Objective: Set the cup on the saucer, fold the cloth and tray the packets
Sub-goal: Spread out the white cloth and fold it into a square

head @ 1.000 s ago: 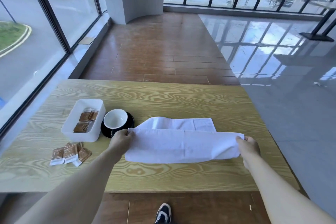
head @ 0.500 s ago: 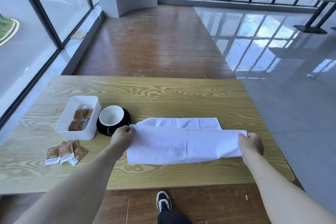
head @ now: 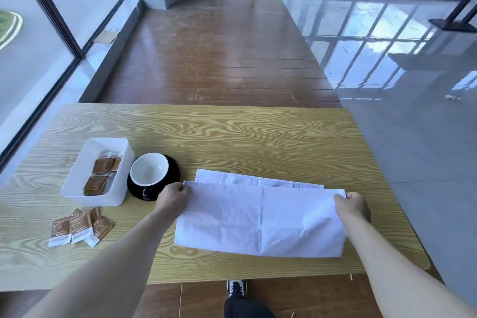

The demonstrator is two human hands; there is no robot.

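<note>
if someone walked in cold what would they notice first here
The white cloth stands out, lying half folded at the near middle of the wooden table, with the left hand and right hand pinching its two upper corners. Left of it a white cup sits on a black saucer, beside a white tray holding brown packets. More packets lie loose near the table's left front.

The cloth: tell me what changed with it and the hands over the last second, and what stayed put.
The left hand and right hand carried the lifted edge of the white cloth away from the person, so it now covers more of the far layer; only a narrow strip shows. Both hands kept pinching its corners. The cup on the saucer, the tray and the loose packets stayed as they were.
</note>
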